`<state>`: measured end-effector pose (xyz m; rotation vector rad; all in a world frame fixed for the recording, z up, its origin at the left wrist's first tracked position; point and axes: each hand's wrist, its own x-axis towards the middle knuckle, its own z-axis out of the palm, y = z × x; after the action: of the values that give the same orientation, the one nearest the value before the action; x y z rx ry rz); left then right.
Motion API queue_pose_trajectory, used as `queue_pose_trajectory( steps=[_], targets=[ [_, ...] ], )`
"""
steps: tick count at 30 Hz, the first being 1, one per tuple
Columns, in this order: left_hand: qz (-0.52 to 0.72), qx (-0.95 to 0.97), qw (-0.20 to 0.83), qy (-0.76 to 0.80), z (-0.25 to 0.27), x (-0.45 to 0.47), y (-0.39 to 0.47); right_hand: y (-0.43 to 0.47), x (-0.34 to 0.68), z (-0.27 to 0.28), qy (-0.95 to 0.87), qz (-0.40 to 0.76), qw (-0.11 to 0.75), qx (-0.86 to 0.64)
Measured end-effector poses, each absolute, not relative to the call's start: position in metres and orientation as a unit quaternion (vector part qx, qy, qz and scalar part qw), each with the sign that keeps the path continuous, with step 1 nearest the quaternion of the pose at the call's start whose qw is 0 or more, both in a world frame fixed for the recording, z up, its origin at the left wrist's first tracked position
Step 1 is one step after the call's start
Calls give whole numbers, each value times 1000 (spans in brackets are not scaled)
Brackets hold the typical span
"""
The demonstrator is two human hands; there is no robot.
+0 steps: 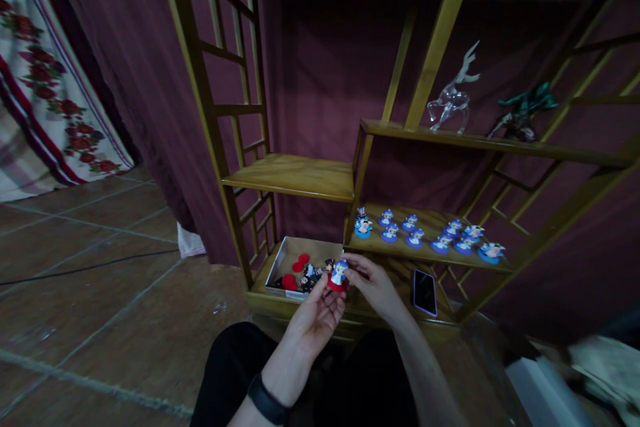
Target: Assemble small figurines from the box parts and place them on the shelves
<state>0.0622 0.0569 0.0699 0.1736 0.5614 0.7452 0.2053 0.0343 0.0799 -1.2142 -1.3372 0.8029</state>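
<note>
Between my two hands, in front of the lower shelf, is a small figurine (339,272) with blue-purple hair, a white body and a red base. My left hand (320,313) grips it from below and the left, with the thumb near the red base. The fingers of my right hand (370,283) close on its right side. Just left of it, an open cardboard box (295,248) holds several dark figurines (311,276) and red round pieces (300,263). Several figurines with purple and blue bases (414,237) stand in rows on the shelf to the right.
A wooden display rack (295,173) with stepped shelves surrounds the work area. A phone (425,292) lies on the lower shelf at right. Above stand a clear deer ornament (453,103) and a dark green sculpture (523,113). A black cable (100,263) crosses the tiled floor.
</note>
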Motion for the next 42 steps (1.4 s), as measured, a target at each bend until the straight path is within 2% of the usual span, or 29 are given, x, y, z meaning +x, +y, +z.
queue_pose_trajectory(
  steps=[19, 27, 30, 42],
  targets=[
    [345, 91, 895, 267, 66, 79, 57, 31, 222, 76, -559, 366, 558, -492],
    [339, 135, 886, 286, 55, 91, 57, 20, 233, 77, -567, 333, 558, -506],
    [334, 163, 879, 300, 55, 97, 57, 16, 236, 82, -570, 286, 564, -525],
    [323, 196, 857, 351, 61, 114, 50, 1, 254, 92, -597, 240, 501, -579]
  ],
)
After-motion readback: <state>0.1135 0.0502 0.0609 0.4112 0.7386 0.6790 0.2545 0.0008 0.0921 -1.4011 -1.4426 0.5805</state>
